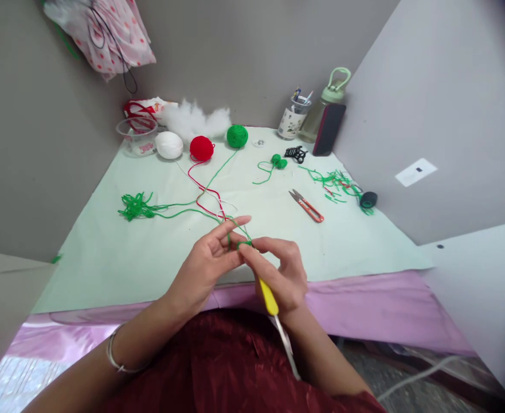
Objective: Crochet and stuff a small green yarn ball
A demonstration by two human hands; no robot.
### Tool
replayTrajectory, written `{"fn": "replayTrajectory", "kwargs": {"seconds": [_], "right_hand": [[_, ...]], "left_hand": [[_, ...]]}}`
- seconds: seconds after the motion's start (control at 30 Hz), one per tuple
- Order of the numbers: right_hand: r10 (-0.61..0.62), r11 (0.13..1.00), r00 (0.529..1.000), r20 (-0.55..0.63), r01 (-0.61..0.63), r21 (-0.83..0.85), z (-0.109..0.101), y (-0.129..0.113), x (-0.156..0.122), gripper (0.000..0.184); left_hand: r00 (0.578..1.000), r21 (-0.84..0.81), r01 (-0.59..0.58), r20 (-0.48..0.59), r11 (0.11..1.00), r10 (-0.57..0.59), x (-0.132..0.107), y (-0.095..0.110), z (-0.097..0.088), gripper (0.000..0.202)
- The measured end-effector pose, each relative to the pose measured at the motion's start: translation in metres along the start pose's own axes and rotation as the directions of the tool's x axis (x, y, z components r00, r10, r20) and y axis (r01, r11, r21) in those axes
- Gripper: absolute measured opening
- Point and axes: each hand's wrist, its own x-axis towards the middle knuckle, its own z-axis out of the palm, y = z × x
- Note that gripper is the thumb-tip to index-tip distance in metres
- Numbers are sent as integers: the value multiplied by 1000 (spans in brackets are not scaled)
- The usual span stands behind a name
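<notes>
My left hand (211,261) pinches a small green crochet piece (243,244), with green yarn looped over its raised forefinger. My right hand (284,269) is closed round a yellow-handled crochet hook (269,298), whose tip meets the green piece. Green and red strands (209,198) run from my hands across the pale green table mat (149,252) to a green yarn ball (237,136) and a red yarn ball (201,148) at the back. A tangle of green yarn (135,206) lies to the left.
Red-handled snips (307,206) lie right of centre, near green yarn offcuts (336,183) and a dark spool (368,199). At the back stand a white ball (168,144), stuffing (196,117), a clear tub (138,136), a pen cup (293,117), a bottle (327,103) and a small green crochet piece (278,162).
</notes>
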Motion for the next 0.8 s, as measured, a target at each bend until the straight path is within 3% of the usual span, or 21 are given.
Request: {"fn": "replayTrajectory", "kwargs": {"seconds": [0.07,0.13,0.2,0.27,0.37,0.47,0.57,0.67,0.73,0.8], "right_hand": [[178,967,982,-62,-163,196,2,1,3,28],[388,836,919,-65,-322,444,3,3,9,23],[491,702,871,-11,-388,598,4,4,15,21],[491,674,870,39,-407,616,5,4,19,19],[440,761,898,35,-393,517,7,2,18,16],[298,907,954,-27,-274,319,7,-2,11,20],[139,981,988,-62,-129,146,6,-1,6,29],[293,916,952,-91,-252,313,4,3,9,23],[460,774,887,-51,-372,512,3,6,13,20],[527,651,849,30,-426,628,4,7,16,19]], "left_hand": [[996,-94,91,6,991,-90,2,2,-2,50],[995,-129,94,-13,987,-96,3,5,-3,46],[998,-118,55,-22,991,-58,3,8,-2,45],[999,-81,33,-5,996,-33,1,8,0,45],[1000,-13,-22,-22,1000,21,0,5,4,42],[997,-7,-73,-40,997,73,0,1,5,43],[999,-105,30,13,994,-29,3,0,3,42],[996,-178,92,19,980,-90,6,2,0,32],[999,-173,46,-13,984,-49,6,4,-2,26],[999,-127,-2,-32,992,-2,5,4,-1,28]]}}
